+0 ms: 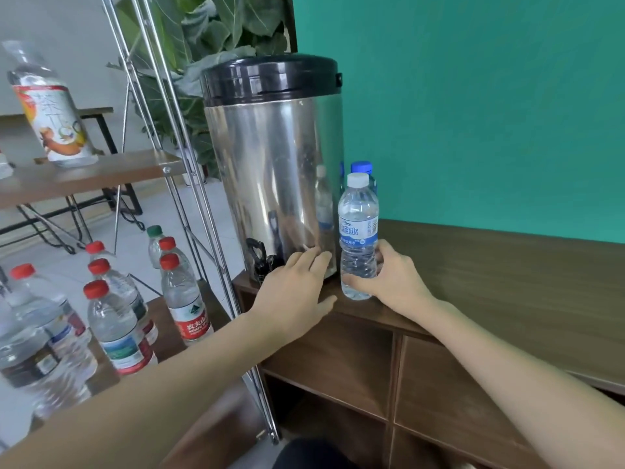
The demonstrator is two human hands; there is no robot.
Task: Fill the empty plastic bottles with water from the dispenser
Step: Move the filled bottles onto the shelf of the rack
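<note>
While the right hand (392, 277) curled round the lower body of the white-capped bottle (357, 235), that bottle stood upright on the wooden cabinet top (507, 282), close to its front edge and just beside the steel dispenser (274, 164). Left of that grip, the left hand (294, 292) lay flat with straight fingers, holding nothing, its fingertips at the dispenser's base beside the black tap (260, 258). Right of the grip the cabinet top ran on bare, and behind it a blue-capped bottle (363, 169) stood against the green wall (473, 113).
</note>
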